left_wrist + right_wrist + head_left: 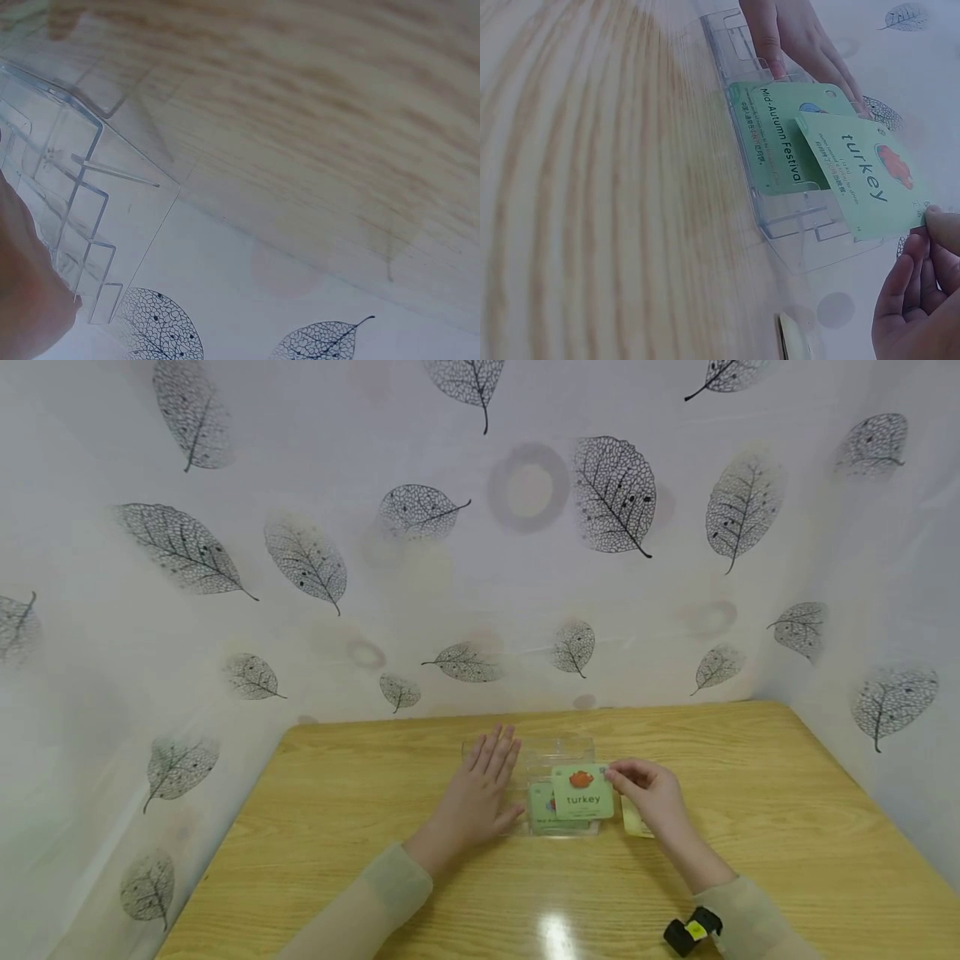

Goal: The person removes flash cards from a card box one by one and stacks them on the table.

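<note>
A clear plastic tiered card holder (558,750) stands on the table. With straight fingers, my left hand (480,795) lies over its left part; the left wrist view shows the stepped side of the holder (131,206) beside that hand (30,281). My right hand (654,797) pinches a green "turkey" flash card (583,807) by its right edge, between thumb and fingers. That card partly covers a green "Mid-Autumn Festival" card (769,146) sitting in the holder. Beneath the right hand, a yellowish card or stack (636,823) is partly hidden.
The wooden table (337,835) reaches back to a pale curtain (465,568) printed with leaves, which also hangs at both sides. A black strap device (692,932) with a yellow label is on the right wrist.
</note>
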Action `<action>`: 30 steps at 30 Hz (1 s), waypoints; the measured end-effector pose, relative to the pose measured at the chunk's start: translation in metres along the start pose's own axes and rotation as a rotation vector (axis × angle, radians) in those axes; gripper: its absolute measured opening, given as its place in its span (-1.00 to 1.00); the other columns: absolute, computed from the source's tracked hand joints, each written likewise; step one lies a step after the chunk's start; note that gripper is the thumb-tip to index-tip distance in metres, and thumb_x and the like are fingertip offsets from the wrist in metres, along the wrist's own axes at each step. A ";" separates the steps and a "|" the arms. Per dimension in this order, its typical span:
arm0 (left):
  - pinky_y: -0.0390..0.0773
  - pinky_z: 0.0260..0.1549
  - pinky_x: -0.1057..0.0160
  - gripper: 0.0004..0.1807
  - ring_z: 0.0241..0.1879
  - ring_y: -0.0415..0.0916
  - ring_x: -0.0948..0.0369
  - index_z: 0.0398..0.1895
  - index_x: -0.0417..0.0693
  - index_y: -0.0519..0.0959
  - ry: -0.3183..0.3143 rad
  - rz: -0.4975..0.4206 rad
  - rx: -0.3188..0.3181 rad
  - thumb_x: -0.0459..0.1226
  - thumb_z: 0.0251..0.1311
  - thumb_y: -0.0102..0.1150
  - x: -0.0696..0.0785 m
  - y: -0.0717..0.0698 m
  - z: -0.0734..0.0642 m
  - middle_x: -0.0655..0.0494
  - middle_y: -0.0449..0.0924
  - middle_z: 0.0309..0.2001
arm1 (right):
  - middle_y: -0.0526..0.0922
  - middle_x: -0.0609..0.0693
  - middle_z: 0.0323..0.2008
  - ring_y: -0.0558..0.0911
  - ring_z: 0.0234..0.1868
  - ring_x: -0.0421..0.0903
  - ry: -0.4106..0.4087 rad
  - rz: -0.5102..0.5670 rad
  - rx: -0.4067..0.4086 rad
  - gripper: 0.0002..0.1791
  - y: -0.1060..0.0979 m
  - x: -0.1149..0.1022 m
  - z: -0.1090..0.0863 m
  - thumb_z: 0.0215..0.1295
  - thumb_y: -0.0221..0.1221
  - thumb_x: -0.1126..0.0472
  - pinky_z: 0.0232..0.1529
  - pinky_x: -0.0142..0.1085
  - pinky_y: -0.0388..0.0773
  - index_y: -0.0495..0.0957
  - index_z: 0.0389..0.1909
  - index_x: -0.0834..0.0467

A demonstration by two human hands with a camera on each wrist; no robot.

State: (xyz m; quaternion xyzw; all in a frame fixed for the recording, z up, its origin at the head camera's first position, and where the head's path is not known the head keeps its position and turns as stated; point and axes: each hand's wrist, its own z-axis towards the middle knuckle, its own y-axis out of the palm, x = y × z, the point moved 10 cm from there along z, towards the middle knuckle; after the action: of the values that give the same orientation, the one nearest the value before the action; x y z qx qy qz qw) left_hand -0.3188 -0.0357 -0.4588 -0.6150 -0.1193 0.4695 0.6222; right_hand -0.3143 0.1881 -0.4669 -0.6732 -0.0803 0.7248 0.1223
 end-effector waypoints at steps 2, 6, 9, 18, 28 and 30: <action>-0.21 0.45 -0.01 0.09 0.48 -0.37 -0.11 0.47 -0.25 -0.37 0.001 0.002 -0.004 0.37 0.20 -0.37 0.000 0.000 0.000 -0.21 -0.39 0.50 | 0.64 -0.11 -0.33 0.56 -0.34 -0.25 -0.002 0.002 -0.003 -0.61 0.000 0.000 0.000 0.23 0.23 0.03 -0.25 -0.27 0.63 0.60 -0.13 0.28; -0.22 0.45 -0.01 0.09 0.48 -0.37 -0.11 0.47 -0.25 -0.38 0.002 0.006 -0.010 0.37 0.20 -0.38 0.000 0.001 0.000 -0.21 -0.43 0.49 | 0.64 -0.09 -0.32 0.57 -0.32 -0.21 0.010 0.003 -0.002 -0.60 -0.001 0.002 0.000 0.24 0.21 0.02 -0.25 -0.28 0.62 0.60 -0.12 0.28; -0.23 0.45 -0.01 0.09 0.48 -0.38 -0.11 0.47 -0.25 -0.38 0.003 0.007 -0.011 0.37 0.20 -0.38 0.000 0.000 0.000 -0.21 -0.45 0.49 | 0.65 -0.06 -0.32 0.58 -0.29 -0.14 0.022 -0.002 0.005 -0.59 -0.002 0.003 0.000 0.24 0.21 0.00 -0.26 -0.29 0.62 0.60 -0.12 0.28; -0.19 0.44 -0.02 0.09 0.48 -0.36 -0.12 0.47 -0.25 -0.37 0.006 0.003 -0.003 0.37 0.20 -0.37 0.000 0.002 0.000 -0.22 -0.37 0.49 | 0.65 -0.10 -0.31 0.59 -0.31 -0.25 0.027 -0.014 0.019 -0.61 -0.006 0.004 0.000 0.25 0.21 0.03 -0.22 -0.27 0.62 0.59 -0.11 0.29; -0.19 0.44 -0.02 0.08 0.48 -0.36 -0.12 0.47 -0.26 -0.36 0.005 0.003 -0.001 0.37 0.20 -0.39 -0.001 0.003 0.001 -0.22 -0.44 0.49 | 0.64 -0.13 -0.33 0.57 -0.33 -0.29 0.058 -0.012 0.028 -0.58 -0.011 0.007 -0.002 0.26 0.20 0.01 -0.29 -0.34 0.60 0.57 -0.09 0.29; -0.18 0.44 -0.02 0.08 0.48 -0.35 -0.12 0.47 -0.26 -0.35 0.005 0.000 0.000 0.36 0.20 -0.38 0.000 0.003 0.000 -0.22 -0.44 0.49 | 0.63 -0.15 -0.35 0.57 -0.34 -0.28 0.062 -0.015 0.029 -0.58 -0.012 0.007 -0.002 0.25 0.20 0.00 -0.35 -0.36 0.58 0.57 -0.09 0.29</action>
State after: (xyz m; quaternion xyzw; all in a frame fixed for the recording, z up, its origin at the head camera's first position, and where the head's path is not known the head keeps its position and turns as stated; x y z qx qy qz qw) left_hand -0.3206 -0.0363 -0.4611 -0.6162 -0.1174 0.4680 0.6225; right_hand -0.3120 0.2012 -0.4710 -0.6930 -0.0710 0.7037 0.1399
